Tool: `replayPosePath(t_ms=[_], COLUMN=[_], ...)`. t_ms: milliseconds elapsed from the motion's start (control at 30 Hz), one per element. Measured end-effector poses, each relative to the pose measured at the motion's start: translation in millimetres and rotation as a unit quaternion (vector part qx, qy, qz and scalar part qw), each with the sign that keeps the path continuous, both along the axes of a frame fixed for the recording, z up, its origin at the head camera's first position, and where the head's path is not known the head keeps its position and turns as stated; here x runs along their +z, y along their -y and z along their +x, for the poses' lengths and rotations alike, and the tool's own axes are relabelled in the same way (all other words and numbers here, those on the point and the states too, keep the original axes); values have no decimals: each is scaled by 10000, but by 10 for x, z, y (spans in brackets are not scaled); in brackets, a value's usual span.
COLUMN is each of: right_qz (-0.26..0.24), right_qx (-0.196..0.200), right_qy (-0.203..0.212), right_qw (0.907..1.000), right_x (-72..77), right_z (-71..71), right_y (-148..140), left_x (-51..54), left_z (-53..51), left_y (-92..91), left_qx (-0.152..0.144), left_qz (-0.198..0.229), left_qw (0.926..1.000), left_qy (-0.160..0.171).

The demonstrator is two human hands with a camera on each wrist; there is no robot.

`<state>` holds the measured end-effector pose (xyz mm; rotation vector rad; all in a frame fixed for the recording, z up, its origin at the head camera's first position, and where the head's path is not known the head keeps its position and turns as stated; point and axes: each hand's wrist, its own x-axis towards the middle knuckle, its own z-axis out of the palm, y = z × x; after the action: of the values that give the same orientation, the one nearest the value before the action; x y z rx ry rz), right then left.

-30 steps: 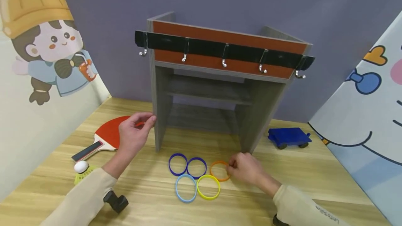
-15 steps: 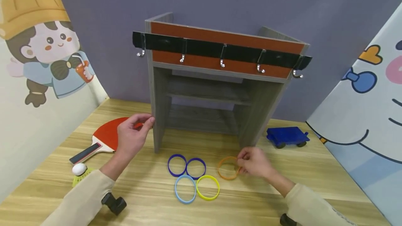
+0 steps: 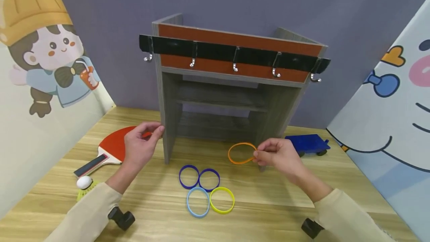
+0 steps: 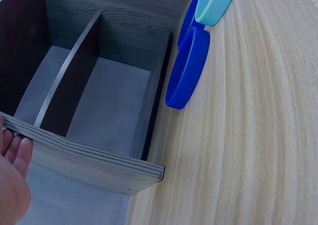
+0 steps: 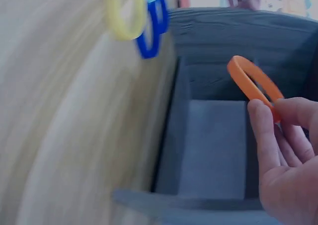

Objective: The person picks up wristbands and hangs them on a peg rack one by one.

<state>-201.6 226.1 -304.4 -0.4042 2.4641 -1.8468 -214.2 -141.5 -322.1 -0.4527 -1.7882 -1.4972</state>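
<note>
My right hand (image 3: 280,158) pinches an orange silicone wristband (image 3: 241,163) between thumb and fingers, above the table in front of the grey wooden shelf unit (image 3: 163,115). In the right wrist view the orange band tilts up from the fingertips. My left hand (image 3: 141,145) grips the front edge of the unit's left side panel, its thumb at the edge. Two dark blue wristbands (image 3: 180,174), a light blue wristband (image 3: 188,202) and a yellow wristband (image 3: 233,201) lie flat on the table before the unit, close beside one another.
A black strip (image 3: 215,50) with several silver hooks crosses the unit's red front board. At left lie a red table tennis bat (image 3: 112,141), a white ball (image 3: 84,182) and a yellow shuttlecock skirt (image 3: 82,193). A blue toy cart (image 3: 307,143) stands at right, partly behind my right hand.
My right hand has drawn the orange wristband right, away from the other bands, and lifted it off the table towards the unit. My left hand stays at the side panel.
</note>
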Motion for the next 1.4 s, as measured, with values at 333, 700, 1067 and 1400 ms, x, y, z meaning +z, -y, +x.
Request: replayPosePath(t_ms=[333, 700, 1067, 1400], right_qz=[-506, -1451, -2460, -3098], right_qx=[252, 571, 948, 1180], right_qy=[-66, -74, 60, -87], right_qw=[9984, 9877, 9646, 9434], right_x=[365, 697, 955, 1128], right_z=[-101, -173, -202, -215], right_y=[332, 803, 1272, 1661], left_x=[-12, -45, -35, -34], left_z=[8, 4, -22, -42], left_y=[41, 48, 31, 13], left_qx=[151, 177, 97, 114], left_qz=[32, -4, -69, -260], left_qw=[9999, 9998, 9998, 9990], left_qy=[15, -44, -147, -355])
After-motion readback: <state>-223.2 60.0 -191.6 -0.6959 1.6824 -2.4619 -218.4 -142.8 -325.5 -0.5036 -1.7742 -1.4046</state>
